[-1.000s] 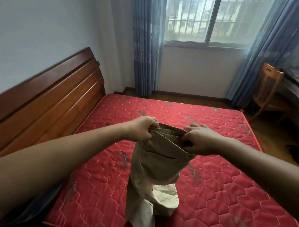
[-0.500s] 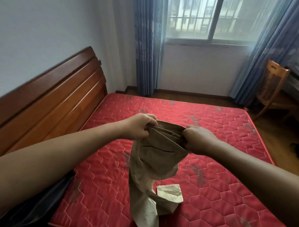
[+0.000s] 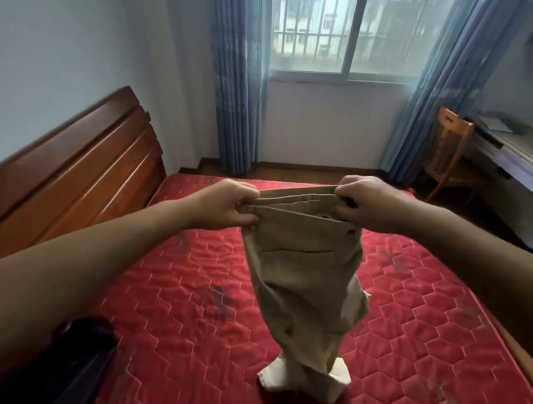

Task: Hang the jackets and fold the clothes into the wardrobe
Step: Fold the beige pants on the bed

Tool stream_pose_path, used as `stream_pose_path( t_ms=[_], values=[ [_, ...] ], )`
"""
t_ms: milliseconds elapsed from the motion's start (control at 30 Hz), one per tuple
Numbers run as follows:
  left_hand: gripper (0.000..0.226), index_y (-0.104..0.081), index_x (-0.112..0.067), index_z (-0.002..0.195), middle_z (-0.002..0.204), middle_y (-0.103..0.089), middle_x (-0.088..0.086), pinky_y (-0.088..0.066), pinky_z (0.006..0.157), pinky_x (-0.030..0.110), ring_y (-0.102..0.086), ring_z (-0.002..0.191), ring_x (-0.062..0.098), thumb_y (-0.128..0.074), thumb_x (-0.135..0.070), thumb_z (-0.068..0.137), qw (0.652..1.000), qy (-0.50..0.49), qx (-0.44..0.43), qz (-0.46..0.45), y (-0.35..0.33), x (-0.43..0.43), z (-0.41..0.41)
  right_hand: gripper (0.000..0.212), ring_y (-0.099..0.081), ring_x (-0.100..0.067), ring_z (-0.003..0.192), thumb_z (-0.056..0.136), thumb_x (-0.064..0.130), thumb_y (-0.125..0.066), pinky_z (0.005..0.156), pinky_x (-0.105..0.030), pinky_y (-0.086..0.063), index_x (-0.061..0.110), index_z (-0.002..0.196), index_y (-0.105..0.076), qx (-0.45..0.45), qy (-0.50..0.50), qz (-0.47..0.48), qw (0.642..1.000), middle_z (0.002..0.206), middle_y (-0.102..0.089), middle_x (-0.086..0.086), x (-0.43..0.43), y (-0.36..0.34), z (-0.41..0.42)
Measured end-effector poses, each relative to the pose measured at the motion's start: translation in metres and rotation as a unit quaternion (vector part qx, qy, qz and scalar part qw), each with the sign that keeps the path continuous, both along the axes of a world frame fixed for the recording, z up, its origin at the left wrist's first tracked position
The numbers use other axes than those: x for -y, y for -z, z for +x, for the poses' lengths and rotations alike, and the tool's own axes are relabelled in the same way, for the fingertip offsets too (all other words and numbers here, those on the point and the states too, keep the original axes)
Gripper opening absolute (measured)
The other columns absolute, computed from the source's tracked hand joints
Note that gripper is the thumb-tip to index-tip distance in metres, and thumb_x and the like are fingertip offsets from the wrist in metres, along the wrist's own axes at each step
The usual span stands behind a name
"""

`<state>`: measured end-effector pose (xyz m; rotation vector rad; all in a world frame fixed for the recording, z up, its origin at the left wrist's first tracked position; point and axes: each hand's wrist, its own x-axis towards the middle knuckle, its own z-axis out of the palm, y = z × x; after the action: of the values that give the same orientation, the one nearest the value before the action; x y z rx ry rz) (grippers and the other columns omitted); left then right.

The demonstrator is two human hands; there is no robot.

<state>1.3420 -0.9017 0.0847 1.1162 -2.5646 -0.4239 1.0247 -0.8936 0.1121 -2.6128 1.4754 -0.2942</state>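
Above the red mattress [image 3: 178, 312], the left hand [image 3: 225, 205] and right hand [image 3: 370, 203] each pinch the khaki trousers [image 3: 302, 279] at the waistband — legs hanging, cuffs touching the mattress.

The dark cloth [image 3: 62, 372] at the lower left is cut off by the picture's edge and partly covered by the left arm [image 3: 93, 261] — what garment it is, I cannot tell. The desk [image 3: 513, 157] on the right runs out of the picture, and the things on it are too small to name. Both ends of the waistband of the trousers [image 3: 305, 279] are hidden inside the left hand [image 3: 225, 205] and the right hand [image 3: 369, 203].
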Motion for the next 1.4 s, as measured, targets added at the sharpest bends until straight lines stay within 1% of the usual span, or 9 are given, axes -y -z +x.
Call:
stream_pose_path(
  t_ms=[200,400,567,733,933,1067,1167,1233,1400],
  values=[
    [0.035,-0.055,-0.041,0.081,0.072,-0.049,-0.010,-0.039,0.061,0.019,-0.048,0.065,0.010,-0.071,-0.011,0.087,0.996,0.062,-0.039,-0.053,-0.034,0.024,-0.011,0.012,-0.062,-0.024,0.080,0.086,0.023,-0.061,0.075,-0.041,-0.055,0.016,0.078,-0.065,-0.197,0.060,0.024,0.978,0.085,-0.062,-0.001,0.000,-0.031,-0.003],
    [0.028,-0.052,-0.039,0.088,0.076,-0.056,-0.014,-0.040,0.061,0.011,-0.056,0.069,0.002,-0.073,-0.021,0.091,0.992,0.070,-0.037,-0.095,-0.088,0.046,-0.002,0.019,-0.065,-0.025,0.082,0.100,0.011,-0.056,0.066,-0.036,-0.061,0.005,0.083,-0.062,0.053,0.088,0.003,0.995,0.098,-0.052,-0.007,-0.004,-0.079,-0.009],
    [0.025,-0.064,-0.019,0.102,0.085,-0.063,-0.012,-0.048,0.063,0.014,-0.063,0.078,0.007,-0.077,-0.032,0.086,0.993,0.079,-0.036,-0.086,-0.116,0.051,-0.001,0.019,-0.056,-0.023,0.094,0.106,0.018,-0.050,0.078,-0.027,-0.041,0.011,0.093,-0.062,0.018,0.070,-0.085,0.994,0.101,-0.054,-0.006,-0.010,-0.100,-0.005],
    [0.014,-0.066,-0.021,0.094,0.079,-0.064,-0.019,-0.048,0.063,0.008,-0.064,0.077,0.002,-0.077,-0.026,0.086,0.978,0.077,-0.149,-0.121,-0.134,0.044,-0.014,0.032,-0.056,-0.025,0.091,0.105,0.017,-0.049,0.077,-0.032,-0.044,0.033,0.077,-0.054,0.114,0.066,-0.100,0.986,0.093,-0.054,0.000,-0.020,-0.116,-0.007],
    [0.015,-0.070,-0.015,0.092,0.080,-0.065,-0.014,-0.051,0.064,0.015,-0.065,0.076,0.009,-0.076,-0.028,0.087,0.983,0.068,-0.148,-0.087,-0.129,0.044,-0.034,0.026,-0.067,-0.027,0.073,0.101,0.023,-0.059,0.065,-0.043,-0.057,0.016,0.078,-0.064,0.060,0.103,-0.028,0.993,0.076,-0.065,-0.007,-0.033,-0.116,-0.029],
    [0.021,-0.068,-0.006,0.097,0.088,-0.066,0.006,-0.055,0.068,0.022,-0.065,0.080,0.015,-0.073,-0.026,0.091,0.981,0.035,-0.175,-0.071,-0.134,0.040,-0.048,0.019,-0.069,-0.027,0.080,0.104,0.031,-0.056,0.070,-0.044,-0.059,0.015,0.106,-0.065,0.327,0.104,-0.005,0.939,0.092,-0.070,-0.013,-0.041,-0.092,-0.041],
    [0.022,-0.062,-0.004,0.093,0.085,-0.063,0.007,-0.054,0.066,0.021,-0.062,0.077,0.011,-0.073,-0.023,0.093,0.975,0.011,-0.203,-0.091,-0.138,0.032,-0.064,0.053,-0.070,-0.029,0.107,0.088,0.065,-0.064,0.087,-0.049,-0.059,0.055,0.138,-0.046,0.527,0.084,0.115,0.838,0.123,-0.066,-0.015,-0.044,-0.067,-0.050],
    [0.025,-0.058,-0.003,0.094,0.086,-0.061,0.009,-0.054,0.065,0.020,-0.059,0.075,0.007,-0.074,-0.022,0.092,0.972,-0.005,-0.219,-0.089,-0.140,0.027,-0.077,0.072,-0.067,-0.025,0.116,0.081,0.047,-0.081,0.093,-0.045,-0.056,0.048,0.143,-0.044,0.574,0.064,0.137,0.805,0.130,-0.064,-0.007,-0.042,-0.046,-0.054],
    [0.031,-0.052,-0.011,0.117,0.098,-0.065,0.002,-0.061,0.073,0.026,-0.068,0.089,0.011,-0.071,-0.020,0.094,0.973,-0.017,-0.224,-0.058,-0.146,0.009,-0.101,0.039,-0.072,-0.016,0.093,0.082,-0.016,-0.069,0.080,-0.038,-0.059,0.008,0.112,-0.075,0.599,0.071,0.035,0.797,0.104,-0.078,-0.007,-0.045,-0.037,-0.063]
  ],
)
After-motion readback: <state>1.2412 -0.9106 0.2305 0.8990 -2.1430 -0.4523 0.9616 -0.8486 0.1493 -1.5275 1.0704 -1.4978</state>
